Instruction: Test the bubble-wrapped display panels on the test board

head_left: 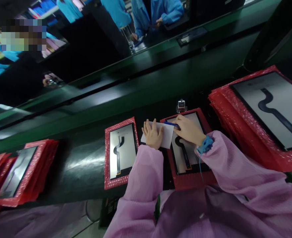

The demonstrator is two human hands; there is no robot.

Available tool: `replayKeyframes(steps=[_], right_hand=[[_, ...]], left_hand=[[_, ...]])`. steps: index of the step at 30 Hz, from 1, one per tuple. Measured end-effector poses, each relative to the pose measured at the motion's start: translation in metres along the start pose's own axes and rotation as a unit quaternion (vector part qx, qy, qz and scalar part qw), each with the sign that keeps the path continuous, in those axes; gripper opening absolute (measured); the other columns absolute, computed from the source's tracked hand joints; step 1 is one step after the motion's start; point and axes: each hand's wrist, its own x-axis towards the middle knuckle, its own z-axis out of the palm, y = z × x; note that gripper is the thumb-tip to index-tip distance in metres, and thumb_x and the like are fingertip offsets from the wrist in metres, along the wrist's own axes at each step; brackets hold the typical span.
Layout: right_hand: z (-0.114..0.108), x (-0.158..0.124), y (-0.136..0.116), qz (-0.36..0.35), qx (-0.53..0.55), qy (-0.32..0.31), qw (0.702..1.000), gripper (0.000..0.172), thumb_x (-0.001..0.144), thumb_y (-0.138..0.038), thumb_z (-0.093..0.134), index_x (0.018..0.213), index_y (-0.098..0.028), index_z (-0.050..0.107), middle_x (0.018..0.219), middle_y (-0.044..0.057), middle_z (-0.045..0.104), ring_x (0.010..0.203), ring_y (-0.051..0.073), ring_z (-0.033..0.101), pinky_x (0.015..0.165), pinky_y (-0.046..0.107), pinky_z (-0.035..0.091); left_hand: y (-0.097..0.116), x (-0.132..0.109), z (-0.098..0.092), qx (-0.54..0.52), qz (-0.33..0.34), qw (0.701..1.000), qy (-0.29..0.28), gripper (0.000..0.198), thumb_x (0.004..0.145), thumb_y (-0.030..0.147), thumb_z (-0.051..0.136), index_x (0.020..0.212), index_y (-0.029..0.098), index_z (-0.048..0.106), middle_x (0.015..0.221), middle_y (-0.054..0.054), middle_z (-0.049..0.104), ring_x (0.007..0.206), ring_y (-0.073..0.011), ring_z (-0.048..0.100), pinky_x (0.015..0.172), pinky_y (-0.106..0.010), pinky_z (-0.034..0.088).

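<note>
A small white paper [167,136] lies partly over a screen panel [191,150] that rests on red bubble wrap. My left hand [152,135] is flat on the paper with its fingers spread. At the paper's upper right corner, my right hand [188,129] is closed around a blue pen [170,123]. A blue wrist strap [205,144] with a thin cord circles my right wrist. Left of my hands, a second panel [128,148] with a black curved flex cable lies on red bubble wrap [107,165].
A tall stack of red bubble wrap [225,102] with a panel on top stands at the right. Another red stack [43,165] is at the far left. A small metal device [181,104] sits behind the middle panel. People in blue [158,11] work across the bench.
</note>
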Motion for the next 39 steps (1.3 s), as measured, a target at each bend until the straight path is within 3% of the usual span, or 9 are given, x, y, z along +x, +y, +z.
replayKeyframes(steps=[5, 11, 16, 19, 22, 27, 33, 36, 39], right_hand=[[-0.004, -0.002, -0.003, -0.004, 0.008, 0.011, 1.000, 0.028, 0.093, -0.021, 0.052, 0.115, -0.016, 0.068, 0.115, 0.008, 0.062, 0.101, 0.020, 0.060, 0.087, 0.031, 0.044], [-0.001, -0.002, -0.002, -0.016, 0.016, 0.048, 0.999, 0.025, 0.095, -0.030, 0.055, 0.112, -0.017, 0.069, 0.111, 0.007, 0.065, 0.103, 0.021, 0.060, 0.085, 0.032, 0.044], [0.003, -0.003, -0.001, -0.038, 0.019, 0.096, 0.994, 0.020, 0.095, -0.030, 0.054, 0.102, -0.020, 0.071, 0.103, 0.006, 0.067, 0.097, 0.020, 0.061, 0.078, 0.031, 0.044], [0.001, -0.004, -0.001, -0.019, 0.034, 0.135, 0.990, 0.018, 0.092, -0.024, 0.053, 0.098, -0.020, 0.070, 0.103, 0.005, 0.067, 0.092, 0.019, 0.063, 0.074, 0.030, 0.043], [-0.001, -0.003, 0.000, 0.008, 0.028, 0.176, 0.984, 0.019, 0.088, -0.019, 0.052, 0.098, -0.020, 0.068, 0.105, 0.006, 0.067, 0.087, 0.018, 0.063, 0.069, 0.029, 0.041], [-0.003, -0.001, 0.003, 0.015, 0.016, 0.178, 0.984, 0.018, 0.087, -0.019, 0.051, 0.095, -0.019, 0.068, 0.103, 0.007, 0.067, 0.085, 0.018, 0.062, 0.066, 0.029, 0.037], [-0.004, -0.003, -0.001, 0.034, 0.012, 0.148, 0.988, 0.020, 0.089, -0.021, 0.051, 0.098, -0.019, 0.068, 0.106, 0.006, 0.068, 0.084, 0.019, 0.061, 0.065, 0.030, 0.035], [-0.008, -0.004, 0.000, 0.048, 0.002, 0.134, 0.990, 0.020, 0.089, -0.022, 0.051, 0.100, -0.020, 0.068, 0.109, 0.007, 0.069, 0.088, 0.021, 0.062, 0.067, 0.030, 0.036], [-0.016, -0.006, 0.003, 0.074, -0.009, 0.110, 0.991, 0.020, 0.089, -0.023, 0.051, 0.101, -0.020, 0.067, 0.110, 0.008, 0.069, 0.090, 0.022, 0.062, 0.067, 0.031, 0.037]], left_hand=[[0.000, 0.001, -0.001, -0.008, -0.003, 1.000, -0.015, 0.061, 0.100, 0.046, 0.038, 0.155, 0.019, 0.035, 0.167, -0.015, 0.015, 0.157, -0.0302, 0.004, 0.127, -0.052, 0.004], [-0.003, 0.003, 0.001, -0.023, 0.006, 1.000, 0.008, 0.055, 0.100, 0.044, 0.038, 0.150, 0.021, 0.041, 0.165, -0.013, 0.023, 0.156, -0.0293, 0.010, 0.126, -0.055, 0.009], [-0.013, 0.004, 0.000, -0.010, 0.028, 1.000, 0.000, 0.065, 0.095, 0.043, 0.053, 0.152, 0.019, 0.037, 0.164, -0.016, 0.023, 0.155, -0.0327, 0.014, 0.125, -0.057, 0.014], [-0.022, -0.002, -0.002, 0.011, 0.007, 0.998, 0.064, 0.075, 0.088, 0.054, 0.062, 0.150, 0.017, 0.039, 0.160, -0.020, 0.028, 0.151, -0.0380, 0.021, 0.122, -0.060, 0.021], [-0.031, -0.012, -0.001, 0.021, -0.021, 0.995, 0.097, 0.070, 0.086, 0.053, 0.065, 0.142, 0.015, 0.049, 0.145, -0.020, 0.043, 0.138, -0.0384, 0.038, 0.116, -0.057, 0.034], [-0.053, -0.031, -0.002, -0.003, 0.070, 0.997, 0.031, 0.053, 0.092, 0.030, 0.057, 0.142, 0.016, 0.050, 0.152, -0.016, 0.042, 0.145, -0.0327, 0.036, 0.122, -0.050, 0.032], [-0.076, -0.061, -0.017, -0.012, 0.150, 0.979, -0.134, 0.064, 0.089, 0.010, 0.041, 0.152, 0.020, 0.038, 0.167, -0.010, 0.021, 0.156, -0.0251, 0.013, 0.125, -0.054, 0.021], [-0.074, -0.077, -0.020, -0.001, 0.168, 0.974, -0.154, 0.064, 0.090, 0.012, 0.041, 0.153, 0.018, 0.036, 0.167, -0.011, 0.017, 0.156, -0.0245, 0.009, 0.126, -0.053, 0.017], [-0.066, -0.090, -0.013, 0.014, 0.178, 0.975, -0.134, 0.063, 0.095, 0.032, 0.050, 0.154, 0.019, 0.033, 0.167, -0.011, 0.016, 0.156, -0.0275, 0.006, 0.125, -0.056, 0.016]])
